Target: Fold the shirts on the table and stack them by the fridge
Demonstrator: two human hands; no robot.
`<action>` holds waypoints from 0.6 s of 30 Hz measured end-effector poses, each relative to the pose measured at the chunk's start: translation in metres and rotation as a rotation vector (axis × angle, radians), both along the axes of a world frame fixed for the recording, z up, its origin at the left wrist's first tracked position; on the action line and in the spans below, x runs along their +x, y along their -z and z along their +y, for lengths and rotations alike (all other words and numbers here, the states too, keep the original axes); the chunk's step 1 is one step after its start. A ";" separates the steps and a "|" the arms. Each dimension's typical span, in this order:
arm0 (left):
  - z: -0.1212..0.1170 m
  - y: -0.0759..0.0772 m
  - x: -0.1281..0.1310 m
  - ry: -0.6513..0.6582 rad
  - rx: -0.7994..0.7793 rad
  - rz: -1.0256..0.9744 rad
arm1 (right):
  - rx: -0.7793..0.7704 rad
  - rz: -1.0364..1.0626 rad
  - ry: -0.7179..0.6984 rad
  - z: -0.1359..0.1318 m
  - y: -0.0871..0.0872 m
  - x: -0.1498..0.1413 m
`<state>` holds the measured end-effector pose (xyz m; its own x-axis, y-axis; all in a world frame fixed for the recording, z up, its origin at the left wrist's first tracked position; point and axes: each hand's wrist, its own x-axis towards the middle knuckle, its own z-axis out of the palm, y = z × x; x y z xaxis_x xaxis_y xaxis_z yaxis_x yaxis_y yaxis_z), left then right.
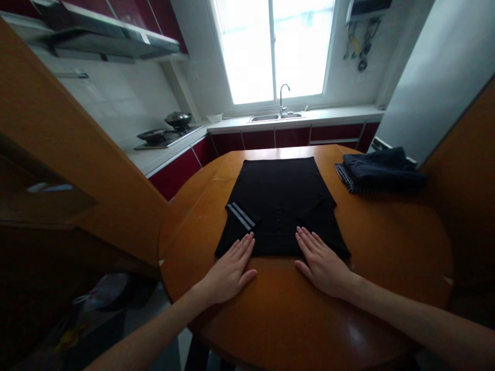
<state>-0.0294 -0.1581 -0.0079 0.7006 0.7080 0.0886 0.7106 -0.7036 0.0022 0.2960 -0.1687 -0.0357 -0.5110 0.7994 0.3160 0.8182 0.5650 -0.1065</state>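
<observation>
A black shirt (280,190) lies flat on the round wooden table (278,309), its sleeves folded inward over the body. Two grey stripes mark the cuff of the sleeve on the left. My left hand (228,270) rests flat, fingertips on the shirt's near left part just below the stripes, thumb out to the side over the wood. On the near right part lies my right hand (320,263), palm down with its fingers stretched out and touching the cloth. Neither hand grips anything.
Folded dark blue clothes (382,170) are stacked at the table's right side. Beyond the table run a counter with a sink (276,117) and a stove (168,138) with pans. A wooden door (88,154) stands close on the left, a fridge (436,77) on the right.
</observation>
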 end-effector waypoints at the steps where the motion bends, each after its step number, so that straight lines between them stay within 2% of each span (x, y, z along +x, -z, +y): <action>1: -0.002 -0.001 -0.003 0.000 -0.004 0.004 | 0.014 -0.003 0.006 -0.003 0.001 0.001; 6: -0.014 -0.010 -0.024 0.034 0.002 -0.014 | 0.102 0.028 0.038 -0.022 0.000 0.012; 12: -0.010 -0.017 -0.042 -0.019 0.179 -0.174 | 0.160 0.078 0.078 -0.027 -0.017 0.033; 15: -0.004 -0.023 -0.028 -0.025 0.179 -0.212 | 0.155 0.105 0.115 -0.017 -0.023 0.034; 18: 0.004 -0.028 0.002 0.018 0.121 -0.188 | 0.113 0.121 0.062 -0.004 -0.026 0.021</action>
<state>-0.0275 -0.1537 0.0198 0.6765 0.6716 0.3020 0.6928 -0.7195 0.0479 0.3173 -0.1728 -0.0093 -0.4143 0.7843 0.4618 0.8370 0.5276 -0.1451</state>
